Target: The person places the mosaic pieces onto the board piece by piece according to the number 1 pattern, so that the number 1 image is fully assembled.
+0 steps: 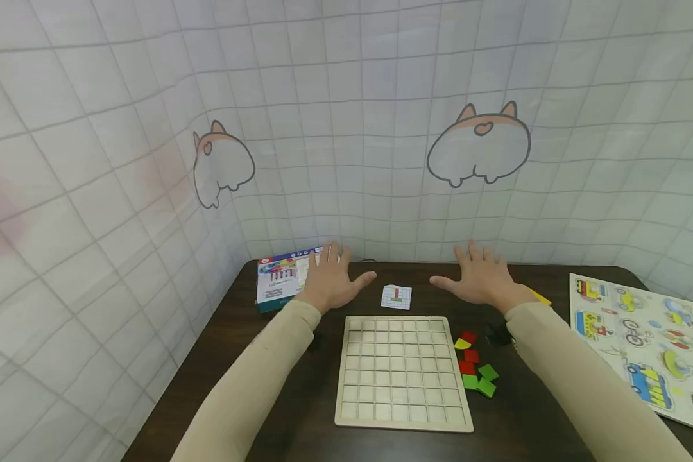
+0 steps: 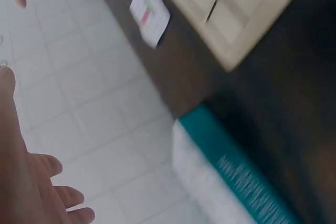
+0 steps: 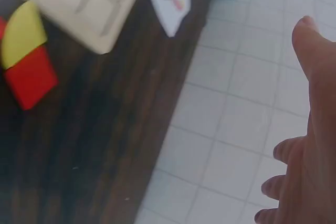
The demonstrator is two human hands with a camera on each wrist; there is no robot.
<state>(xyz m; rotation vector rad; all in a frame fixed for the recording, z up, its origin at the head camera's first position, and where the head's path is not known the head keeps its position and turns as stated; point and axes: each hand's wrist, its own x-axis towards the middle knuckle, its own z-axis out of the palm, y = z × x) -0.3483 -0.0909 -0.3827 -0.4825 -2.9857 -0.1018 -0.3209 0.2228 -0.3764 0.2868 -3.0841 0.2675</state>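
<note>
Both hands are held out above the table with fingers spread and nothing in them. My left hand is nearest the printed box at the back left, whose teal side shows in the left wrist view. My right hand hovers at the back, right of a small paper card with a red and green figure. Between the forearms lies a wooden grid board, its squares bare. Beside its right edge are red tiles, green tiles and a yellow quarter-round piece.
A white board with vehicle pictures lies at the right of the dark table. Something yellow is partly hidden behind the right wrist. A white gridded curtain hangs behind the table and along its left.
</note>
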